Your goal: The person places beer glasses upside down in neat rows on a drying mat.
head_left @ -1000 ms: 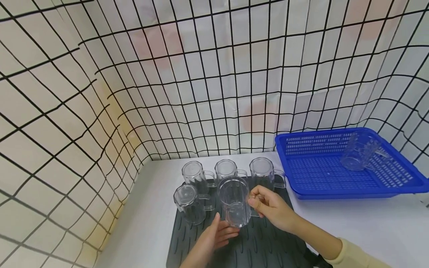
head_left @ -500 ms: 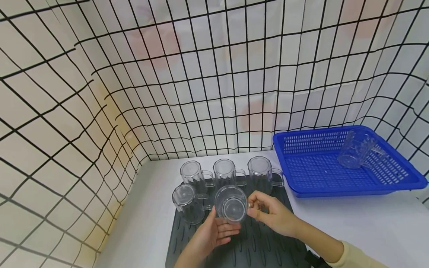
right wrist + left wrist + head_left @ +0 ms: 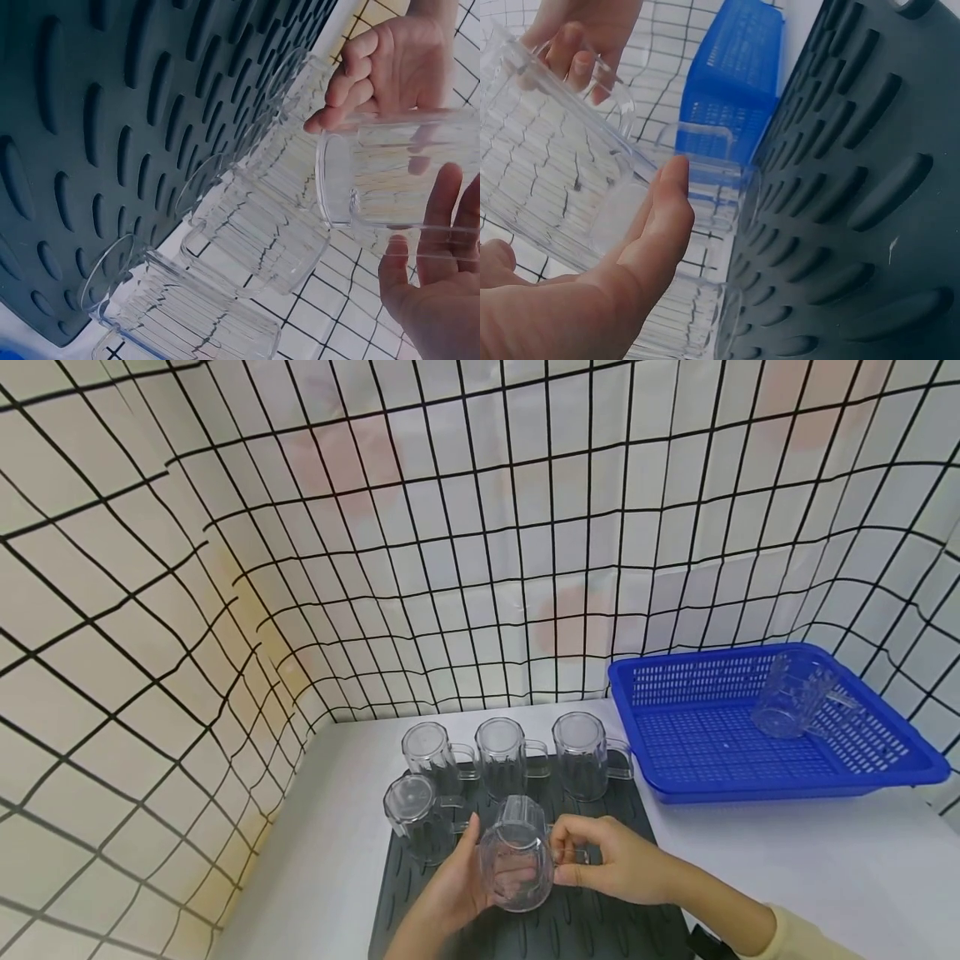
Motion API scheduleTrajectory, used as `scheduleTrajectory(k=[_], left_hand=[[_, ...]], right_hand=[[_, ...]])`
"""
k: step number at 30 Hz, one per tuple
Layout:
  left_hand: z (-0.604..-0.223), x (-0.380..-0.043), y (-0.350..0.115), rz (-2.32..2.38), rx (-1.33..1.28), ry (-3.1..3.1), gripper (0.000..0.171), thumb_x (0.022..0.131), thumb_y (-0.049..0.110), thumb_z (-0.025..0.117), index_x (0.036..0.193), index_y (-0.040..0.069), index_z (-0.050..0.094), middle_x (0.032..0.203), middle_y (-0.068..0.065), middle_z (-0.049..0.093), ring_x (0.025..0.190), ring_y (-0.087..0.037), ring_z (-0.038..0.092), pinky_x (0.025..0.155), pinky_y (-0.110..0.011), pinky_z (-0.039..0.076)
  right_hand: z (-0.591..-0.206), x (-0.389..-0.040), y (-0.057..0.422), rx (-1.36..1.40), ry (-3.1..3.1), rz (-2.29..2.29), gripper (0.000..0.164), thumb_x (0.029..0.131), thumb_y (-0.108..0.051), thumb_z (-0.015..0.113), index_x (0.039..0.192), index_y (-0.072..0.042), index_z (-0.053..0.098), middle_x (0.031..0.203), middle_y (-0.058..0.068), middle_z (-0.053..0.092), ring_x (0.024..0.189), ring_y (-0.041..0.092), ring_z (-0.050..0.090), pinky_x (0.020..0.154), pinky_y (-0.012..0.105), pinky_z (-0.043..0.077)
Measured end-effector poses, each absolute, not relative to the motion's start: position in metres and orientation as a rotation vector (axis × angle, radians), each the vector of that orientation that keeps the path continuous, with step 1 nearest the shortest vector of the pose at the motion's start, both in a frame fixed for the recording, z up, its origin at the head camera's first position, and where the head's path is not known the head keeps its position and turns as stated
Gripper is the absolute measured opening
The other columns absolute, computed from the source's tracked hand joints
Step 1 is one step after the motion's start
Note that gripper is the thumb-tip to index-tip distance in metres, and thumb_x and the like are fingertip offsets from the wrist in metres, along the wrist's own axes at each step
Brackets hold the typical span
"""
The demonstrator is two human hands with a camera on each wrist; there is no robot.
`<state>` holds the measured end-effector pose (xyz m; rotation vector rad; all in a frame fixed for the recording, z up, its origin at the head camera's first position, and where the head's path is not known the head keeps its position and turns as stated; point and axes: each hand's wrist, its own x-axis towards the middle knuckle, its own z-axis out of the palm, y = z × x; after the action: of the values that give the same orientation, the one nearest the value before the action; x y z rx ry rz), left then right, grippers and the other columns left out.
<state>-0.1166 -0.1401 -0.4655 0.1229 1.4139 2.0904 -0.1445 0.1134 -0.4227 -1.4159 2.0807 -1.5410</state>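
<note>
My right hand (image 3: 615, 860) pinches the handle of a clear glass mug (image 3: 517, 872) above the front part of the dark ridged mat (image 3: 577, 927). The mug lies tilted, its wide mouth toward me and its base pointing away. From the left, my left hand (image 3: 450, 889) supports the mug, thumb along its side and loosely bent fingers showing through the glass. In the right wrist view the left fingers (image 3: 352, 82) are right at the base edge. Several similar mugs (image 3: 423, 818) stand upside down behind and left of the hands, handles pointing right.
A blue perforated basket (image 3: 720, 789) sits on the white table (image 3: 787, 860) at the right, with one clear mug (image 3: 787, 702) lying in it. Black wire grid panels (image 3: 450, 539) enclose the back and left side.
The held mug has turned over from upright, its mouth swinging toward me, and come slightly nearer. My left hand has moved from beneath its base to its side.
</note>
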Motion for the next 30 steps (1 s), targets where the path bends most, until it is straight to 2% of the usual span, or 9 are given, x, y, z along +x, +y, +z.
scheduleTrajectory(k=[3, 9, 18, 23, 27, 30], left_hand=[[-0.466, -0.118, -0.140, 2.092, 0.097, 1.393, 0.086, 0.098, 0.066, 0.016, 0.134, -0.010, 0.038, 0.120, -0.014, 0.066, 0.101, -0.013, 0.067, 0.075, -0.021, 0.051], [-0.469, -0.119, -0.137, 2.086, 0.043, 1.414, 0.094, 0.098, 0.068, 0.023, 0.140, -0.015, 0.033, 0.116, -0.012, 0.066, 0.102, -0.013, 0.066, 0.083, -0.021, 0.052], [-0.472, -0.119, -0.130, 2.035, -0.057, 1.469, 0.082, 0.097, 0.067, 0.032, 0.137, -0.003, 0.047, 0.111, -0.005, 0.068, 0.096, -0.012, 0.065, 0.084, -0.025, 0.051], [-0.476, -0.120, -0.128, 1.993, -0.035, 1.434, 0.072, 0.098, 0.064, 0.032, 0.130, 0.004, 0.057, 0.103, 0.000, 0.070, 0.092, -0.010, 0.066, 0.077, -0.023, 0.049], [-0.478, -0.120, -0.128, 1.965, -0.063, 1.408, 0.067, 0.095, 0.066, 0.038, 0.117, 0.009, 0.065, 0.094, 0.002, 0.071, 0.084, -0.009, 0.067, 0.071, -0.021, 0.050], [-0.480, -0.121, -0.128, 1.963, -0.078, 1.390, 0.069, 0.093, 0.068, 0.040, 0.115, 0.009, 0.067, 0.092, 0.001, 0.072, 0.081, -0.010, 0.068, 0.068, -0.020, 0.051]], right_hand=[[-0.425, -0.145, 0.115, -1.439, 2.060, -1.506, 0.010, 0.094, -0.011, 0.065, 0.098, -0.016, 0.057, 0.083, -0.009, 0.063, 0.076, 0.004, 0.059, 0.074, 0.031, 0.051], [-0.430, -0.144, 0.117, -1.447, 2.086, -1.393, 0.009, 0.093, -0.022, 0.068, 0.094, -0.020, 0.059, 0.078, -0.013, 0.061, 0.079, 0.002, 0.056, 0.077, 0.033, 0.048], [-0.428, -0.139, 0.118, -1.509, 2.137, -1.279, 0.013, 0.089, -0.026, 0.071, 0.089, -0.022, 0.059, 0.080, -0.016, 0.056, 0.080, 0.004, 0.051, 0.074, 0.032, 0.044], [-0.430, -0.137, 0.118, -1.515, 2.138, -1.236, 0.014, 0.089, -0.028, 0.071, 0.087, -0.023, 0.058, 0.081, -0.018, 0.055, 0.082, 0.001, 0.050, 0.073, 0.030, 0.045], [-0.432, -0.137, 0.118, -1.523, 2.128, -1.215, 0.014, 0.089, -0.030, 0.070, 0.087, -0.024, 0.058, 0.082, -0.019, 0.056, 0.082, -0.001, 0.050, 0.074, 0.027, 0.045], [-0.433, -0.137, 0.118, -1.523, 2.139, -1.201, 0.014, 0.090, -0.033, 0.069, 0.087, -0.024, 0.058, 0.082, -0.021, 0.055, 0.082, -0.001, 0.050, 0.075, 0.025, 0.045]])
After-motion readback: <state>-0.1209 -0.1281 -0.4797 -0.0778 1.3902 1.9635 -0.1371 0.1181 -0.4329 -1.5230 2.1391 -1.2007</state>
